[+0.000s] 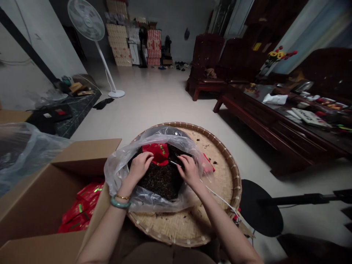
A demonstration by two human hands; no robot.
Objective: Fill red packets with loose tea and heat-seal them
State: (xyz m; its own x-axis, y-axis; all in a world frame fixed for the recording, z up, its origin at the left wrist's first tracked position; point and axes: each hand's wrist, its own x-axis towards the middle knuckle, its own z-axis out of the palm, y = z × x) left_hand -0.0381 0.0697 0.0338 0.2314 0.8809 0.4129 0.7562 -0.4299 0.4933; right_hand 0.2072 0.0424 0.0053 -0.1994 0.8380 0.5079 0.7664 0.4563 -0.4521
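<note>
A clear plastic bag [118, 165] full of dark, dried tea-like leaves [159, 181] lies open on a round woven bamboo tray [220, 187]. On the leaves is a small red packet [159, 152] with green marks. My left hand [139, 167], wearing bangles at the wrist, has its fingers pinched at the packet's left edge. My right hand [189, 170] grips a thin silvery utensil [173, 162] whose tip reaches the packet's right side; its full shape is hidden. Another red packet [209, 163] lies partly under the bag's right edge.
At my left an open cardboard box [35, 205] holds several red packets [82, 207]. A white cable [220, 194] crosses the tray's right side. A black round stand base [261, 207] is on the floor at right. Beyond stand a dark wooden table [261, 121] and a white fan [103, 62].
</note>
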